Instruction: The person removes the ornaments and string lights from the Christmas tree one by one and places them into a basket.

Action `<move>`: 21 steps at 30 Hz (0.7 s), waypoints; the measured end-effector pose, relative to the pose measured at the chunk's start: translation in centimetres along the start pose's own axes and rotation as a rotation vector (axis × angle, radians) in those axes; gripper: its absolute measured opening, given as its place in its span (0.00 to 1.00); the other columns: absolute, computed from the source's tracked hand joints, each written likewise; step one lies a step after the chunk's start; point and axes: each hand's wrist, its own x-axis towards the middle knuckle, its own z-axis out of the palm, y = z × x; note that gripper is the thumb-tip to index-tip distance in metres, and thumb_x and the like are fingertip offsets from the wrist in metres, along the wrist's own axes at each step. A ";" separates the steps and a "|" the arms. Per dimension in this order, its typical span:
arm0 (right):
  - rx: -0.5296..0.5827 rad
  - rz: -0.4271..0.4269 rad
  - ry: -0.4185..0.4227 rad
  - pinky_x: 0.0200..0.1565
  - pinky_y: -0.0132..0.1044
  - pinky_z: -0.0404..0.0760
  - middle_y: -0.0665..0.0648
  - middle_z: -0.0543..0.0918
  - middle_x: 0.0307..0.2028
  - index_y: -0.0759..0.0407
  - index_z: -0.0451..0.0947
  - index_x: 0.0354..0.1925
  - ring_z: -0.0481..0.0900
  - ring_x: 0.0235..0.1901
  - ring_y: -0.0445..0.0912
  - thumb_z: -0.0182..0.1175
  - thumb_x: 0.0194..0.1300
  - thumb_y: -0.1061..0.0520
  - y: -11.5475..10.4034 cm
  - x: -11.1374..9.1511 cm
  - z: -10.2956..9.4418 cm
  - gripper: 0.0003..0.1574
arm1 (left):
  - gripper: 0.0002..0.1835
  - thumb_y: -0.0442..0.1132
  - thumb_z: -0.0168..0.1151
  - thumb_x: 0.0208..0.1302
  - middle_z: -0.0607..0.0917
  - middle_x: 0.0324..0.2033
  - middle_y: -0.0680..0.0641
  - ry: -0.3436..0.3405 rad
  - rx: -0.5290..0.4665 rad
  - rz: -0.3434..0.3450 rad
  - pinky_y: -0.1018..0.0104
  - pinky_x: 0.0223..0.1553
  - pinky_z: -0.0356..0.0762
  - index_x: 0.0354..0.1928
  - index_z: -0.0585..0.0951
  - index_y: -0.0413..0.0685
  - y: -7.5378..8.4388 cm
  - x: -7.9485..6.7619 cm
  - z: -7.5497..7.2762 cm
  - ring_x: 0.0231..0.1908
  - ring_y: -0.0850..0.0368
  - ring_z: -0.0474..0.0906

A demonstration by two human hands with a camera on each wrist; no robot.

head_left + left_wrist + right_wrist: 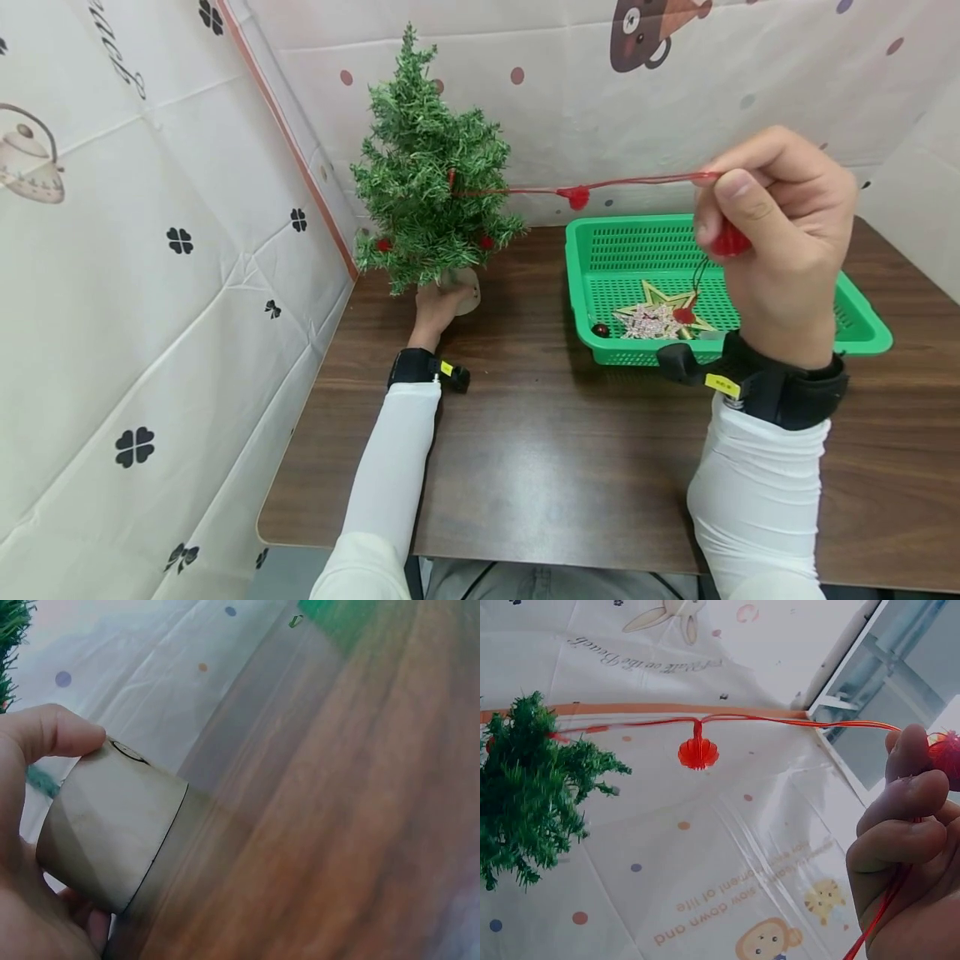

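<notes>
A small artificial Christmas tree (pixel 435 158) stands at the back left of the table. My left hand (pixel 435 312) grips its beige round base (pixel 120 825), with the thumb on the near side in the left wrist view. Raised above the green basket, my right hand (pixel 787 225) pinches a red string garland (pixel 780 720) between thumb and fingers. The string stretches nearly level from the tree to that hand. A small red lantern (pixel 698 754) hangs midway along it, and another red lantern (pixel 729 240) is partly hidden at my right palm. More red bits show among the lower branches.
A green plastic basket (pixel 630 223) sits at the right on the brown wooden table (pixel 525 450). Inside lie a gold star (pixel 654 292), a glittery pale ornament (pixel 648 323) and a dark red ball (pixel 601 330). Printed cloth (pixel 540 100) covers the walls behind and left.
</notes>
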 end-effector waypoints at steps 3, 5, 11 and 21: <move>0.036 -0.006 -0.006 0.16 0.29 0.58 0.64 0.75 0.13 0.86 0.73 0.28 0.69 0.13 0.48 0.69 0.57 0.70 0.0 0.0 -0.1 0.17 | 0.56 0.54 0.71 0.61 0.48 0.80 0.40 0.035 -0.059 0.006 0.44 0.75 0.61 0.82 0.45 0.55 -0.1 0.0 0.1 0.80 0.40 0.45; 0.049 -0.008 -0.005 0.16 0.30 0.57 0.65 0.73 0.13 0.87 0.72 0.27 0.67 0.12 0.48 0.68 0.57 0.71 0.0 -0.1 -0.2 0.17 | 0.54 0.53 0.71 0.61 0.55 0.78 0.39 0.045 -0.083 0.006 0.45 0.72 0.65 0.82 0.49 0.53 -0.1 -0.1 0.2 0.77 0.40 0.53; 0.086 -0.033 0.007 0.15 0.29 0.55 0.65 0.70 0.11 0.88 0.68 0.26 0.64 0.10 0.48 0.64 0.56 0.73 -0.3 -0.2 -0.6 0.16 | 0.48 0.53 0.70 0.62 0.67 0.73 0.40 0.033 -0.035 0.055 0.49 0.68 0.71 0.80 0.58 0.52 0.0 0.2 0.1 0.70 0.41 0.67; 0.049 -0.045 0.061 0.15 0.31 0.55 0.66 0.70 0.12 0.87 0.68 0.27 0.64 0.10 0.50 0.66 0.55 0.72 -1.1 -0.9 0.9 0.18 | 0.46 0.56 0.64 0.66 0.69 0.71 0.37 -0.068 0.033 0.039 0.44 0.68 0.69 0.80 0.56 0.52 -0.1 0.5 -0.7 0.70 0.39 0.67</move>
